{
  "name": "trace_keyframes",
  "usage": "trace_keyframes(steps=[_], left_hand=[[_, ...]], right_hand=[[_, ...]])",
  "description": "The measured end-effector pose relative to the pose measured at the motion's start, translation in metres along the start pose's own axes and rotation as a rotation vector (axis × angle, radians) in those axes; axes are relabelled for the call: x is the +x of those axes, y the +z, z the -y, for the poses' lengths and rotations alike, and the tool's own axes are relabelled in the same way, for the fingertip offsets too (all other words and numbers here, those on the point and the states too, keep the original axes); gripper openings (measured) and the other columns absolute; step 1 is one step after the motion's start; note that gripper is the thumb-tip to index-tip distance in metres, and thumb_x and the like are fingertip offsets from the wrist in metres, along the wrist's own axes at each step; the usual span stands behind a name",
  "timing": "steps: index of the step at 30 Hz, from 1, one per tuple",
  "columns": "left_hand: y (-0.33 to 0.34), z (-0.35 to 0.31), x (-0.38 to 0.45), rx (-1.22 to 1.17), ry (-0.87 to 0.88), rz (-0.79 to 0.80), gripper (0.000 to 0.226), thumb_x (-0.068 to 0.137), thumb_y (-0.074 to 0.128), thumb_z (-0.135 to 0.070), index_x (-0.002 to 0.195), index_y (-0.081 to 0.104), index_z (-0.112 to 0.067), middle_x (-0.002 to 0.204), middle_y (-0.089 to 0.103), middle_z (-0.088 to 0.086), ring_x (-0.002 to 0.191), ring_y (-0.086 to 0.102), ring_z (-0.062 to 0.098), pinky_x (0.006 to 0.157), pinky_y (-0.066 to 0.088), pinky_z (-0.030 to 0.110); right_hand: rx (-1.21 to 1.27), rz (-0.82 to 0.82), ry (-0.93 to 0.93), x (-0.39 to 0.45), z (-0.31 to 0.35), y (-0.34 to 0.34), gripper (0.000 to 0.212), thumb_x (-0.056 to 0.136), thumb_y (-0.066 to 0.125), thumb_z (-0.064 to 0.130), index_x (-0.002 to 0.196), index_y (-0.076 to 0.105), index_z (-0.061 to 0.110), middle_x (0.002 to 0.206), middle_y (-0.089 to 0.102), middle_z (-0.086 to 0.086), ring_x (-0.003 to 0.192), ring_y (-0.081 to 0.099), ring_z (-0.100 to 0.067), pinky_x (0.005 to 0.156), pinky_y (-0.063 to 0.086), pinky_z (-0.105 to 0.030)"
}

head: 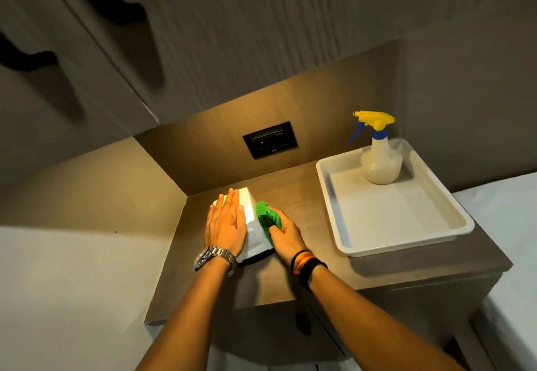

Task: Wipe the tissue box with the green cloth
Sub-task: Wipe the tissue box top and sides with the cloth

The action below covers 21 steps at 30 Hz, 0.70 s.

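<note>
Countertop (305,196): flat left hand (225,225) on tissue box (252,225)

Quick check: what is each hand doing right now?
Left hand: open, palm flat on top of the tissue box, steadying it.
Right hand: closed on the green cloth, pressing it against the box's side.
</note>
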<state>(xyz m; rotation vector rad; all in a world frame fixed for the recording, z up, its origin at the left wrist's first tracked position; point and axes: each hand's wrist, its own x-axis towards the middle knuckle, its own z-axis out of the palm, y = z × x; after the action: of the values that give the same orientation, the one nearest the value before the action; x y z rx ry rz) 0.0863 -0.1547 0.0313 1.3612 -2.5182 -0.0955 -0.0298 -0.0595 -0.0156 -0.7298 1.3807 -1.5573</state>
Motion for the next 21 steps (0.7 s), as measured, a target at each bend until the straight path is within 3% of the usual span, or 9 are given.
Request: trace_keyframes(steps=[4,11,15,18,21], left_hand=[[0.000,0.006,0.001,-0.017,0.006,0.036,0.066,0.095,0.011,-0.042,0.156,0.021,-0.019,0.164,0.021,-0.001,0.152,0.015,0.018,0.125,0.006,0.034],[-0.001,0.012,0.001,-0.079,0.031,0.046,0.061,0.098,0.017,-0.042,0.155,0.022,-0.021,0.163,0.022,-0.001,0.152,0.015,0.016,0.122,0.004,0.029],[-0.007,0.004,0.003,-0.053,0.026,0.089,0.063,0.097,0.016,-0.041,0.155,0.021,-0.019,0.164,0.020,0.001,0.152,0.014,0.019,0.123,0.004,0.031],[-0.007,-0.006,0.004,-0.046,-0.009,0.076,0.058,0.100,0.021,-0.035,0.155,0.023,-0.015,0.164,0.021,0.005,0.152,0.015,0.022,0.124,0.007,0.035],[-0.004,-0.012,0.001,-0.037,-0.027,0.032,0.056,0.102,0.021,-0.033,0.155,0.022,-0.014,0.164,0.021,0.005,0.152,0.015,0.021,0.125,0.007,0.035]], right_hand=[[0.017,0.035,0.019,0.032,0.022,0.001,0.059,0.089,0.037,-0.009,0.136,0.055,0.021,0.137,0.059,0.000,0.128,0.053,-0.021,0.109,0.042,-0.033],[-0.004,0.067,-0.158,-0.023,-0.011,0.004,0.066,0.093,0.042,-0.010,0.148,0.038,0.026,0.157,0.036,0.003,0.142,0.035,-0.010,0.107,0.034,-0.013],[-0.079,0.058,-0.133,-0.035,-0.011,-0.004,0.067,0.090,0.055,-0.001,0.149,0.037,0.026,0.154,0.041,0.000,0.139,0.042,-0.018,0.112,0.040,-0.031],[-0.296,0.045,-0.131,-0.029,0.004,-0.009,0.073,0.082,0.070,0.014,0.147,0.038,0.025,0.142,0.055,-0.004,0.126,0.055,-0.023,0.104,0.051,-0.039],[-0.502,0.027,-0.134,-0.032,0.004,-0.002,0.075,0.087,0.061,0.013,0.151,0.025,0.027,0.144,0.052,-0.010,0.125,0.055,-0.031,0.102,0.051,-0.046]])
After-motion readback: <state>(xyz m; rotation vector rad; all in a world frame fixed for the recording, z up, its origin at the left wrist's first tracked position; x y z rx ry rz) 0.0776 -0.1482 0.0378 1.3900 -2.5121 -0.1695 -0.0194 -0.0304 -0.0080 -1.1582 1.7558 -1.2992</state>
